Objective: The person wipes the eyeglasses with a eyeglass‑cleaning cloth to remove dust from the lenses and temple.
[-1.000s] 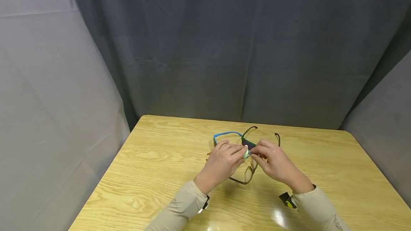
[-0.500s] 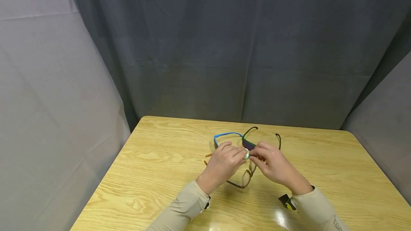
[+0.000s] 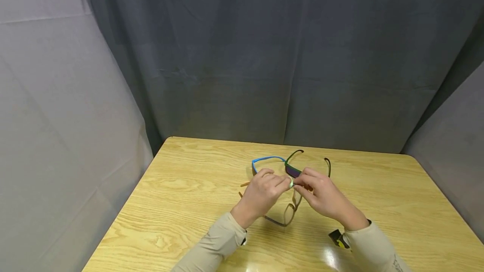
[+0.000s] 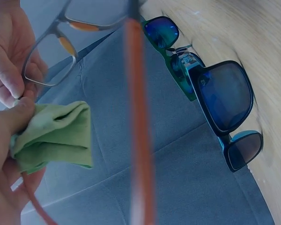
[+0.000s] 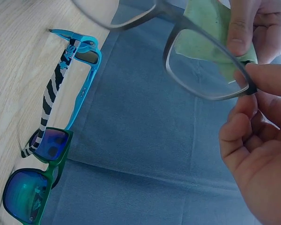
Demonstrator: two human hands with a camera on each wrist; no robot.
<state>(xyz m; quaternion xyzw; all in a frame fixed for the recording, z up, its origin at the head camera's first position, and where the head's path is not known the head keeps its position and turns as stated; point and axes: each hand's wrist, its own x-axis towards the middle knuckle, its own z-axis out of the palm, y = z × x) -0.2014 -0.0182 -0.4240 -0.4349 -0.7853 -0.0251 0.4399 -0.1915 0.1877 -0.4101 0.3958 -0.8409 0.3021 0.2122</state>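
Observation:
Between my hands, raised above the table, is a pair of eyeglasses with a grey frame and clear lenses. In the left wrist view one of its orange temples crosses close to the camera. My left hand pinches a folded light green cloth near the frame's outer corner, where a temple joins. Whether the cloth wraps that temple is hidden. My right hand pinches the same outer corner between thumb and fingers, fingertips close to the left thumb.
Behind the hands, blue-framed sunglasses and green-framed sunglasses lie on the wooden table. The blue pair has a zebra-striped temple. Grey curtains enclose the back and sides.
The eyeglasses have tilted, their free lens swinging a little down and left toward the person. Less of the green cloth shows between the hands. Both hands stay nearly in place.

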